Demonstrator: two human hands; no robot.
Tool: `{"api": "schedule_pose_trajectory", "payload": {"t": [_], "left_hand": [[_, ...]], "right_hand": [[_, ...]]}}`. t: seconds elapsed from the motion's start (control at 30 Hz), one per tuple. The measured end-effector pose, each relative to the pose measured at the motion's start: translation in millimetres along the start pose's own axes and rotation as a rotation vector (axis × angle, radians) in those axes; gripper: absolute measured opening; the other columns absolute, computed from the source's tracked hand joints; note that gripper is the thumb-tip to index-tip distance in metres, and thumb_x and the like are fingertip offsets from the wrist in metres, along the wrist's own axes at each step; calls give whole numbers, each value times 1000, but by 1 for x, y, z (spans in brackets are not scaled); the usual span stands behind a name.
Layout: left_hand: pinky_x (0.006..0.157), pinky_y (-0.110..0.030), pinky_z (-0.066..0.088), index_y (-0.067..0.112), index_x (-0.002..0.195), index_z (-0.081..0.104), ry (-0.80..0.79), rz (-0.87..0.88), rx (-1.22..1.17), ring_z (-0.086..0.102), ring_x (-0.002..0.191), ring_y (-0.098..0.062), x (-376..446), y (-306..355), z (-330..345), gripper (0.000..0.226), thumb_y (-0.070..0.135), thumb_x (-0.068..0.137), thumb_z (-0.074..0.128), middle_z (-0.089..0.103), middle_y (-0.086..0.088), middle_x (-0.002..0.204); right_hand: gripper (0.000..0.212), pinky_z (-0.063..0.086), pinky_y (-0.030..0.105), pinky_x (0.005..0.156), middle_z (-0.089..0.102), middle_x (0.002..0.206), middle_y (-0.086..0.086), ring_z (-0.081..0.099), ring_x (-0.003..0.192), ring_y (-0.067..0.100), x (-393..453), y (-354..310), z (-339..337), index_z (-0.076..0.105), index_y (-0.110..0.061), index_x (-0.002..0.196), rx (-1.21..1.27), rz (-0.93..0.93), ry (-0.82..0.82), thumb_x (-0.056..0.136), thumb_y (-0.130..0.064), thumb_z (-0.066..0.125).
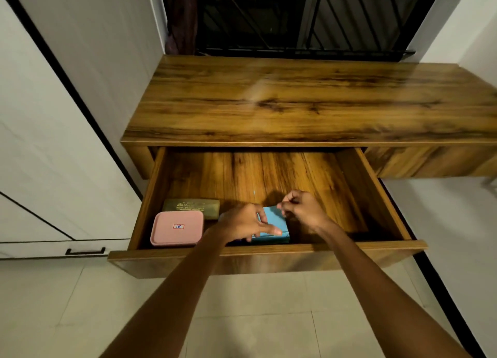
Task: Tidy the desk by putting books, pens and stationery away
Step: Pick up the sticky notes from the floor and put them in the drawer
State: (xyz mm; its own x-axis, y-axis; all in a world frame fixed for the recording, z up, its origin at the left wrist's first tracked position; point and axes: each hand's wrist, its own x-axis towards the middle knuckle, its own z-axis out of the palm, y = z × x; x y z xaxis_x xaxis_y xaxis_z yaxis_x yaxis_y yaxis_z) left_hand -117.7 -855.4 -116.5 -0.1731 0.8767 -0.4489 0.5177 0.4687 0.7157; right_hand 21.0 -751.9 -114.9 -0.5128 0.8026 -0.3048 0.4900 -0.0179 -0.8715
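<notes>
Head camera, looking down into the open drawer (382, 196): both hands are inside, busy with a blue book (275, 223) lying near the front edge. The left hand (242, 223) curls over its left side, thumb and fingers gripping it, likely steadying it flat. The right hand (304, 210) hovers at the far corner, fingers curled as if pinching that corner, though I can't tell for sure. Just left sit a pink box (176, 227) and a dark case (191, 205), packed close together. The desk top (295, 102) shows bare wood.
</notes>
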Motion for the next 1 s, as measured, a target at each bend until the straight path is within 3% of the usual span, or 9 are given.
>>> {"api": "schedule_pose_trajectory", "payload": {"t": [0.07,0.13,0.2,0.33,0.47,0.63,0.8,0.9,1.0], "left_hand": [[67,-32,50,23,85,64,-148,37,64,62,71,-11,-15,1,1,45,48,54,85,68,1,83],[71,-30,48,21,94,66,-178,90,180,60,83,-13,-28,4,4,48,41,56,86,64,6,85],[69,-29,46,16,100,67,-120,124,245,60,84,-14,-37,8,9,49,34,59,87,64,5,85],[71,-27,44,19,101,68,92,174,431,60,91,-15,-50,14,19,41,33,65,83,68,0,100],[82,-26,40,26,115,58,253,190,549,57,103,-17,-57,10,26,52,41,69,78,65,-1,113],[101,-34,36,27,134,37,366,246,682,49,119,-18,-49,0,26,79,48,67,75,56,2,130],[105,-37,34,27,146,20,461,253,749,36,123,-20,-29,-4,17,105,57,62,76,37,0,140],[107,-36,32,27,149,12,482,259,755,32,128,-21,-15,-2,6,113,59,62,76,28,-2,148],[112,-40,25,24,151,5,484,248,770,23,137,-25,0,3,-7,120,58,62,77,12,-5,157]], "right_hand": [[16,46,23,55,64,61,3,57,61,15,-17,-4,-10,58,-10,74,45,15,-169,84,1,63],[11,53,28,69,70,72,4,64,72,16,-32,-2,-19,63,-9,83,29,67,-303,81,1,68],[20,51,31,83,73,80,2,67,82,14,-44,2,-26,68,-12,87,-84,66,-388,71,-6,79],[36,48,25,75,68,85,0,62,82,12,-64,-3,-23,67,-12,91,-335,-5,-456,60,-11,86],[58,50,29,91,60,114,5,57,107,21,-65,4,-12,53,-19,108,-425,-11,-381,60,-3,84],[105,29,41,107,33,142,-2,31,129,24,-60,6,-7,21,-31,146,-921,-213,-135,60,-32,82],[127,12,55,115,3,159,3,8,145,31,-40,11,-2,-9,-32,150,-1107,-289,3,61,-49,81],[133,2,59,114,-15,159,7,-11,147,34,-23,8,-4,-20,-29,148,-1170,-323,39,62,-55,78],[136,-1,62,113,-23,157,11,-18,145,36,-5,-1,-5,-28,-26,144,-1207,-333,72,63,-55,78]]}}
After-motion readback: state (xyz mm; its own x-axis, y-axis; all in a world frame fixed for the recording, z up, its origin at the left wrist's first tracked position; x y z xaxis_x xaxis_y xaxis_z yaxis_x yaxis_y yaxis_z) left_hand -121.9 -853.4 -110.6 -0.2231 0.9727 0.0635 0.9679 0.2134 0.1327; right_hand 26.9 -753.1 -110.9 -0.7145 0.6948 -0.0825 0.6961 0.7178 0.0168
